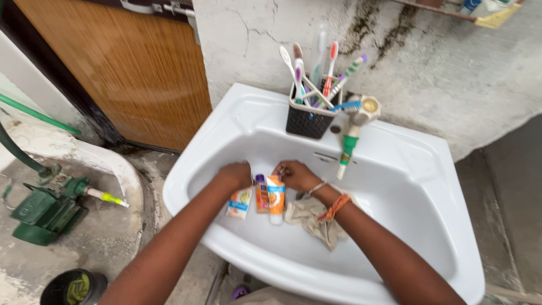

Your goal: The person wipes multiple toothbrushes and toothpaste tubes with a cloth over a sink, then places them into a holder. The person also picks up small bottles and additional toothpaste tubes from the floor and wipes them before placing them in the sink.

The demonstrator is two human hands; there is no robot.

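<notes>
3 small tubes (261,197) lie side by side in the white sink (406,169), their upper ends hidden under the hands. The left hand (236,174) is curled over the leftmost tube; its fingers are out of sight. The right hand (296,175) seems to pinch the orange tube's top, though that grip is hard to make out. A crumpled cloth (313,217) lies partly under the right wrist.

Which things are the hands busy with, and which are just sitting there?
Busy with: left hand and right hand at three small tubes in the sink.

Just there: rag, toothbrush basket, tap, green pump.
</notes>
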